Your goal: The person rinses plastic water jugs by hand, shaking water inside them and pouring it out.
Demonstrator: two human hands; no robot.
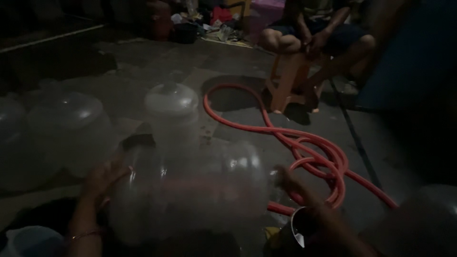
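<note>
A large clear plastic jar (190,185) lies on its side in front of me, blurred by motion. My left hand (102,178) grips its left end near the dark mouth. My right hand (300,188) holds the jar's right end, next to a red hose (304,143) that coils across the concrete floor. A small metal cup (297,228) shows just below my right wrist.
More clear jars (71,123) stand at the left, one upright jar (172,112) behind the held one. A person sits on an orange stool (290,83) at the back right. Clutter lies along the far wall. Another rounded container (423,214) sits at the lower right.
</note>
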